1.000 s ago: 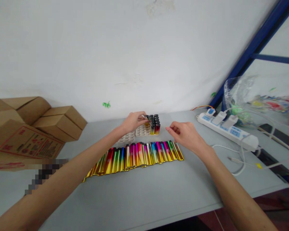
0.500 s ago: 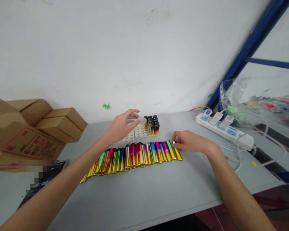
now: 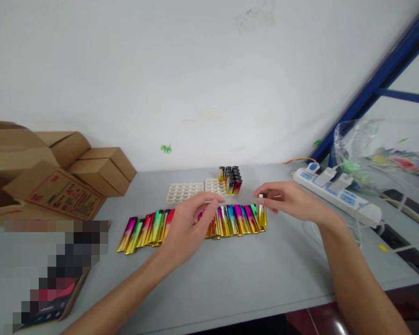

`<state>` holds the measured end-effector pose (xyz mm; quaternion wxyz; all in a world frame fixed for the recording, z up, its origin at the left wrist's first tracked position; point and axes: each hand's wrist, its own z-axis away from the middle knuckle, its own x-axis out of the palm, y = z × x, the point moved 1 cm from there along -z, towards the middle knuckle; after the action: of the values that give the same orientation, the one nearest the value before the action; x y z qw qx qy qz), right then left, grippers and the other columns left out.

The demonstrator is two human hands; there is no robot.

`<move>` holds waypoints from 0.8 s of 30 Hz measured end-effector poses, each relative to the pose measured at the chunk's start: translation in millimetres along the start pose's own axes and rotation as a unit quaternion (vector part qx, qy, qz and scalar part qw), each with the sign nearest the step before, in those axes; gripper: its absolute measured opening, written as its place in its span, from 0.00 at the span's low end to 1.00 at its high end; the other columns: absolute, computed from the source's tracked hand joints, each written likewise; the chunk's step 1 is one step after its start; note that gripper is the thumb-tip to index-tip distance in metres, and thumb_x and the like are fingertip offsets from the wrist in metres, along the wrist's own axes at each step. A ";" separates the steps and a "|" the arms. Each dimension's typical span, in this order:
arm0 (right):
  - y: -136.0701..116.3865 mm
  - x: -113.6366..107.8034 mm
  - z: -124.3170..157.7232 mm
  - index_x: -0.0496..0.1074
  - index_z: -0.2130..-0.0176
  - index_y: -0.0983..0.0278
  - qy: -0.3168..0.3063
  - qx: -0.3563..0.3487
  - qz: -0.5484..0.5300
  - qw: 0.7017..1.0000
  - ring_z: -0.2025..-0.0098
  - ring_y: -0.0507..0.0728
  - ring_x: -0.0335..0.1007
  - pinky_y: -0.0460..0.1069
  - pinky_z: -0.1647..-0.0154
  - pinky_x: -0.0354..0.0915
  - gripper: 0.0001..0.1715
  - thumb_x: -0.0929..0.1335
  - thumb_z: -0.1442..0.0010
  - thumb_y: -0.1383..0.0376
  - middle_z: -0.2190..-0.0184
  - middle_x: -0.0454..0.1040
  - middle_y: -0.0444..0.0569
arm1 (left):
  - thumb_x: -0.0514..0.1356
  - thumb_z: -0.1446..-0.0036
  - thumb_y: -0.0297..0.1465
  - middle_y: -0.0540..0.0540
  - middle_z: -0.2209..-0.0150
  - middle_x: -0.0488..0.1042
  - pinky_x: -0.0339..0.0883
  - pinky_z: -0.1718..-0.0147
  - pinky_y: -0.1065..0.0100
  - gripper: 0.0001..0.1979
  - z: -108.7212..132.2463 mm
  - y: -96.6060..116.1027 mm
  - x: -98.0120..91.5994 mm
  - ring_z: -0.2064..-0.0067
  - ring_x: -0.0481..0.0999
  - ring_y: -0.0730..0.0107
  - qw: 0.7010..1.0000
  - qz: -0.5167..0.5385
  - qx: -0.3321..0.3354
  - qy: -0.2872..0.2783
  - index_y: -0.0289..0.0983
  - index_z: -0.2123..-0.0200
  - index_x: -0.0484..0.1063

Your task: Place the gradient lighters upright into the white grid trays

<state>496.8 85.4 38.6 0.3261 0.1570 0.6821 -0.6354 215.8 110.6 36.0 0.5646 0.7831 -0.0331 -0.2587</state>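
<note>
Gold lighter (image 3: pixel 263 216) between right fingers (image 3: pixel 271 203), pinched near top, left fingers (image 3: pixel 206 197) loosely parted, empty

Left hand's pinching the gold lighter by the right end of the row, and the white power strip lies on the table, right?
Not quite: the head view shows the right hand pinching that gold lighter. The white power strip does lie on the table.

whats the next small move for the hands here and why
Probably bring the lighter toward the left hand: the right hand grips it near its top, at one end of the row, while the left, loosely open, seems to hold nothing.
</note>
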 end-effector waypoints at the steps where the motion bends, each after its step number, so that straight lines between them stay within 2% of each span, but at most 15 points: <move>1: -8.1 1.2 1.2 0.80 0.53 0.62 0.007 -0.026 -0.075 0.997 0.74 0.52 0.71 0.49 0.71 0.70 0.18 0.71 0.35 0.53 0.69 0.79 0.47 | 0.56 0.30 0.38 0.43 0.52 0.81 0.69 0.45 0.60 0.14 1.0 2.2 1.1 0.48 0.78 0.60 0.999 0.035 -0.029 -0.017 0.40 0.55 0.80; 3: -23.3 10.2 2.0 0.80 0.53 0.61 0.009 -0.059 -0.185 0.981 0.75 0.51 0.71 0.48 0.74 0.70 0.17 0.74 0.37 0.54 0.69 0.78 0.46 | 0.55 0.30 0.41 0.42 0.50 0.81 0.69 0.44 0.60 0.17 1.7 4.7 3.6 0.46 0.78 0.58 0.989 0.120 -0.076 -0.046 0.39 0.55 0.80; 5: -34.3 26.7 0.1 0.81 0.54 0.61 0.010 -0.082 -0.251 0.964 0.76 0.50 0.69 0.47 0.77 0.68 0.16 0.75 0.38 0.55 0.69 0.77 0.46 | 0.55 0.31 0.46 0.40 0.51 0.81 0.70 0.45 0.60 0.20 1.7 3.7 7.7 0.47 0.79 0.57 0.965 0.225 -0.112 -0.074 0.37 0.55 0.79; 8: -40.9 56.4 -5.7 0.81 0.53 0.60 0.044 -0.129 -0.279 0.951 0.74 0.50 0.67 0.47 0.74 0.67 0.16 0.77 0.41 0.59 0.65 0.79 0.47 | 0.55 0.35 0.55 0.41 0.65 0.80 0.75 0.58 0.59 0.26 3.6 -1.3 18.3 0.62 0.82 0.59 0.899 0.359 -0.180 -0.175 0.37 0.56 0.74; 10: -40.4 73.1 -9.1 0.81 0.55 0.60 0.082 -0.157 -0.261 0.949 0.73 0.49 0.63 0.47 0.73 0.64 0.14 0.78 0.42 0.62 0.65 0.79 0.46 | 0.53 0.37 0.59 0.47 0.75 0.74 0.72 0.72 0.65 0.29 6.8 -3.7 24.6 0.76 0.74 0.67 0.853 0.406 -0.224 -0.239 0.37 0.61 0.70; 13: -38.5 85.8 -11.5 0.78 0.53 0.59 0.111 -0.172 -0.259 0.944 0.73 0.49 0.60 0.47 0.71 0.62 0.17 0.78 0.42 0.64 0.63 0.79 0.46 | 0.54 0.36 0.58 0.56 0.79 0.61 0.56 0.83 0.76 0.27 10.8 -5.2 27.0 0.81 0.55 0.80 0.825 0.438 -0.258 -0.247 0.37 0.66 0.65; 15: -38.3 86.0 -12.0 0.75 0.49 0.58 0.116 -0.168 -0.274 0.940 0.72 0.49 0.61 0.48 0.70 0.62 0.22 0.79 0.42 0.64 0.59 0.79 0.46 | 0.56 0.35 0.55 0.57 0.77 0.57 0.52 0.84 0.79 0.25 11.9 -5.8 24.6 0.80 0.50 0.81 0.824 0.445 -0.261 -0.234 0.37 0.66 0.65; 18: -37.5 78.9 -13.1 0.73 0.48 0.57 0.142 -0.154 -0.287 0.935 0.72 0.49 0.62 0.48 0.70 0.63 0.21 0.77 0.39 0.62 0.54 0.77 0.47 | 0.59 0.34 0.49 0.56 0.73 0.60 0.55 0.84 0.79 0.20 11.4 -6.7 18.7 0.79 0.57 0.81 0.846 0.432 -0.227 -0.214 0.38 0.64 0.65; 21: -32.8 70.7 -15.6 0.74 0.52 0.58 0.201 -0.127 -0.285 0.928 0.70 0.49 0.65 0.47 0.70 0.64 0.12 0.73 0.34 0.58 0.58 0.76 0.46 | 0.60 0.33 0.46 0.55 0.72 0.68 0.53 0.87 0.79 0.18 10.1 -7.0 14.1 0.81 0.60 0.81 0.879 0.395 -0.189 -0.187 0.40 0.66 0.60; 23: -28.4 67.5 -17.4 0.74 0.54 0.60 0.229 -0.115 -0.286 0.923 0.68 0.50 0.68 0.47 0.69 0.65 0.10 0.71 0.32 0.58 0.61 0.76 0.46 | 0.60 0.32 0.45 0.57 0.77 0.68 0.47 0.87 0.80 0.17 9.1 -7.2 11.9 0.83 0.54 0.82 0.903 0.359 -0.168 -0.164 0.41 0.65 0.58; 24: -26.5 66.8 -18.1 0.74 0.54 0.60 0.233 -0.112 -0.288 0.922 0.67 0.51 0.69 0.47 0.69 0.65 0.10 0.71 0.32 0.57 0.62 0.75 0.46 | 0.60 0.32 0.45 0.59 0.80 0.65 0.45 0.86 0.80 0.17 8.4 -7.5 10.9 0.83 0.51 0.82 0.915 0.341 -0.157 -0.149 0.42 0.64 0.59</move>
<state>426.5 85.7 15.4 -0.0237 0.0606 0.8212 -0.5669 219.7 102.3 23.3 0.7228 0.5779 -0.3404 -0.1663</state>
